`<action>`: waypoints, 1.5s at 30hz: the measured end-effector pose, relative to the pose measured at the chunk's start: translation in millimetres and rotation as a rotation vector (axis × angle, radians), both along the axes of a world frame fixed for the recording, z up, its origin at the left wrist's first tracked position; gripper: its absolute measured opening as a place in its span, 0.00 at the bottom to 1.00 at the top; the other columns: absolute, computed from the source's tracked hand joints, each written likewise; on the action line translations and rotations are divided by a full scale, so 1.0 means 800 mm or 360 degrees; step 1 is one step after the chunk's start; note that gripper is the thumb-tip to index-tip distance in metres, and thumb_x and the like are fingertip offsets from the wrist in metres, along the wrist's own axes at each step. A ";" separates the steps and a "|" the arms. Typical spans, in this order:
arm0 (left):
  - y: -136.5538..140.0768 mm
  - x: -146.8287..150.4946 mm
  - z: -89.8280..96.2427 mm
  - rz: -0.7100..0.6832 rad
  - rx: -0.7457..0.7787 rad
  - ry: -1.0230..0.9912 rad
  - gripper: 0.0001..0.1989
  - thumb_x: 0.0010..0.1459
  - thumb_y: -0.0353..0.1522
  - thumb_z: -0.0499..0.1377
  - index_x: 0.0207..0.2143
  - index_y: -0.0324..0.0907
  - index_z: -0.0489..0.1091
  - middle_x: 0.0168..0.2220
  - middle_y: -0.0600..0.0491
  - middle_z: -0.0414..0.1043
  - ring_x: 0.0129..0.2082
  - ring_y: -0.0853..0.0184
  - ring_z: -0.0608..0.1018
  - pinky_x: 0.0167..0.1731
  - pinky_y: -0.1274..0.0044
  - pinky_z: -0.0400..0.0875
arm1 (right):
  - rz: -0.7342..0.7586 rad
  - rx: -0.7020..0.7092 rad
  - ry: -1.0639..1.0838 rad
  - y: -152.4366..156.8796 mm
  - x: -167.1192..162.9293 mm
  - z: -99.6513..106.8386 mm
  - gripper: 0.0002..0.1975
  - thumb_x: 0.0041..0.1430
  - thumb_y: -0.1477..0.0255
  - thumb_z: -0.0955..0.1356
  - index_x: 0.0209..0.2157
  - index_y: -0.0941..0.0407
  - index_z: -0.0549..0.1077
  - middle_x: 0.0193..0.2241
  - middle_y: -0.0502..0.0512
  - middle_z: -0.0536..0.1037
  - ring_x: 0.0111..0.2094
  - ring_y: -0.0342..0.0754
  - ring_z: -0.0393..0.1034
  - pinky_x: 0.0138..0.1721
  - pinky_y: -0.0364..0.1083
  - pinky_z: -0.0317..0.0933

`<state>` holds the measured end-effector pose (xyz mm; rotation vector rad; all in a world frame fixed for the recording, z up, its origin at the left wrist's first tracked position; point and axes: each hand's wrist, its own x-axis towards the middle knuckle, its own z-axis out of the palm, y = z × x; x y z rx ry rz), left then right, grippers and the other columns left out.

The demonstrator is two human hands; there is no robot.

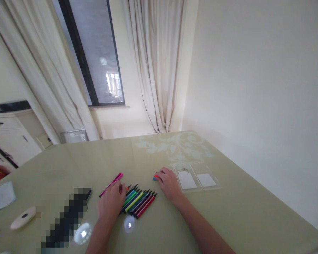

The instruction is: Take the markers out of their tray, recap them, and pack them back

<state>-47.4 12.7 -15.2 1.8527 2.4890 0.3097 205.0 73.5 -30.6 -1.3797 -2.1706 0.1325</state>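
Felt-tip pens (134, 202) point lengthwise toward far right. Flanking them: left hand (112, 197), finger closure indeterminable; right hand (169, 182), fingers gripping coloured pieces (155, 176).

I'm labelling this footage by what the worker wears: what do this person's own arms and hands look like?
The left hand and right hand are ungloved. Both forearms are bare down to the picture's edge, no sleeve, watch or bracelet showing. Rings and nails are too small to judge.
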 end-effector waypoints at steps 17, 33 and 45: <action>0.003 -0.032 -0.020 0.0042 0.0220 0.0178 0.15 0.70 0.36 0.51 0.43 0.41 0.75 0.43 0.45 0.77 0.43 0.56 0.77 0.42 0.70 0.69 | -0.0202 0.0009 -0.0055 0.006 -0.039 -0.009 0.09 0.70 0.72 0.64 0.43 0.52 0.78 0.42 0.56 0.81 0.47 0.54 0.70 0.49 0.51 0.56; -0.001 0.045 -0.019 -0.0835 0.0400 -0.0051 0.19 0.73 0.32 0.42 0.36 0.44 0.69 0.34 0.51 0.77 0.36 0.61 0.79 0.41 0.71 0.66 | 0.0396 0.0479 -0.0042 -0.025 -0.041 -0.023 0.06 0.69 0.70 0.69 0.44 0.50 0.79 0.37 0.53 0.82 0.44 0.52 0.72 0.50 0.51 0.60; -0.003 -0.028 0.002 0.0016 0.0205 0.0127 0.15 0.69 0.38 0.49 0.37 0.43 0.73 0.37 0.47 0.81 0.38 0.57 0.82 0.38 0.71 0.68 | -0.0103 0.0421 0.0352 0.004 0.016 -0.016 0.11 0.72 0.67 0.65 0.44 0.51 0.80 0.38 0.55 0.81 0.41 0.51 0.71 0.44 0.50 0.60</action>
